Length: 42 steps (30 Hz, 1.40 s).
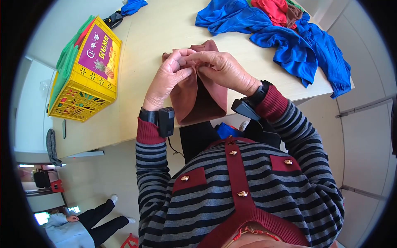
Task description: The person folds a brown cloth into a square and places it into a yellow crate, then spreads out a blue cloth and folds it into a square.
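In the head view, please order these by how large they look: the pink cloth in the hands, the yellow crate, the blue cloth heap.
1. Blue cloth heap
2. Yellow crate
3. Pink cloth, partly covered

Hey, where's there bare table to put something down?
Bare table runs between the crate and the pink cloth, and beyond that cloth. A smaller patch lies between the right hand and the blue cloths. The far right is crowded with those and a red cloth.
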### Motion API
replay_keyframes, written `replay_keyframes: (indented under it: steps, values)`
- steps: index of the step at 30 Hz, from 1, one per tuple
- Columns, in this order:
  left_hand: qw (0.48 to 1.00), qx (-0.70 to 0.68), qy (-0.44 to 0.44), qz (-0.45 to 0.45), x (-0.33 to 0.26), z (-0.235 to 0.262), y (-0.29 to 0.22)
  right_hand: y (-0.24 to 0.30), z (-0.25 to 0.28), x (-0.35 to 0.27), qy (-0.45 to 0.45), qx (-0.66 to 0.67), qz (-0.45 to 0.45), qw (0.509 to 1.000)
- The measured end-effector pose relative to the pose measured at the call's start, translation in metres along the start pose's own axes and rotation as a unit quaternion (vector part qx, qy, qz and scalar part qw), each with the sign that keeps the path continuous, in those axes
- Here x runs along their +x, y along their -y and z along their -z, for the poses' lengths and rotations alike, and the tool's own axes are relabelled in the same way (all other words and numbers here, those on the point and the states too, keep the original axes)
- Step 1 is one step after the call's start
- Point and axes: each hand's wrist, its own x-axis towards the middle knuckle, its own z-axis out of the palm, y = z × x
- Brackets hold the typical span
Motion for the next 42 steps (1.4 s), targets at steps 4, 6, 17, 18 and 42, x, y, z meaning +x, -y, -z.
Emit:
replay_keyframes:
  steps: [4,6,17,18,42]
  values:
    - [1.000,0.001,0.006,0.022,0.002,0.000,0.000,0.005,0.002,0.000,0.009,-0.063,0.021,0.998]
    - [0.999,0.002,0.009,0.032,0.003,-0.001,-0.004,0.004,0.001,0.000,0.004,-0.062,0.031,0.998]
    - [0.997,-0.040,-0.065,-0.010,-0.005,-0.007,0.003,-0.005,0.002,0.010,0.010,-0.114,0.062,0.991]
    - [0.993,0.025,-0.109,-0.029,-0.014,-0.013,0.008,-0.007,0.005,0.012,-0.003,-0.117,0.050,0.992]
    - [0.715,0.599,-0.284,-0.223,-0.118,0.045,-0.097,0.038,0.158,0.076,-0.095,-0.060,-0.024,0.993]
